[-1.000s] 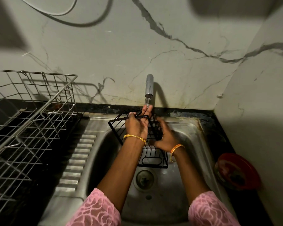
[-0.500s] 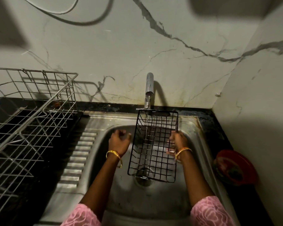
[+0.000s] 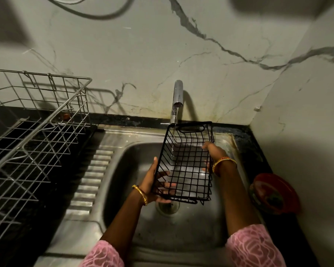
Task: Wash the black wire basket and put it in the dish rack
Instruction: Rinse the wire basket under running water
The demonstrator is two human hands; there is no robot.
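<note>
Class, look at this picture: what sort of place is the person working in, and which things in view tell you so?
Most likely a home kitchen's washing-up corner. A steel sink with a ribbed drainboard sits under a running tap, a wire dish rack stands beside it, and both hands hold a black wire basket under the water.

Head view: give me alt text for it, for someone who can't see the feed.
Two hands hold a black wire basket over a steel sink, the left hand at its near left side and the right hand on its right rim, while a thin stream from the tap runs into it. An empty wire dish rack stands left.
</note>
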